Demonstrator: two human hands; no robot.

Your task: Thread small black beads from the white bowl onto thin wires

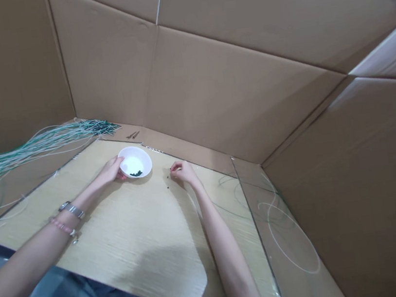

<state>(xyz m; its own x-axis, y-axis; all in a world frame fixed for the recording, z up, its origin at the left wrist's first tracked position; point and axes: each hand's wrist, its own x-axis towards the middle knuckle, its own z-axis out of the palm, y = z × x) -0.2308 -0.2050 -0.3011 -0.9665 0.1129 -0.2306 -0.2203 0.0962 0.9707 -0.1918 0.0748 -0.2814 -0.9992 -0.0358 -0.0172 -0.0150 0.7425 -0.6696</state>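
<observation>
My left hand (114, 170) grips the near-left rim of a white bowl (125, 155), which is tilted toward me. A small heap of tiny dark green or black pieces (136, 174) lies in the bottom of the bowl. To the right of the bowl, my right hand (182, 171) is low over the board with thumb and fingertips pinched together. A tiny dark speck shows at its fingertips, too small to name. Two or so loose dark bits (168, 187) lie on the board just left of that hand.
A bundle of green and white wires (35, 146) with dark ends lies at the far left. Small brown pieces (133, 135) sit behind the board (131, 226). Loose looped wires (289, 219) lie at the right. Cardboard walls (226, 90) enclose the back and sides.
</observation>
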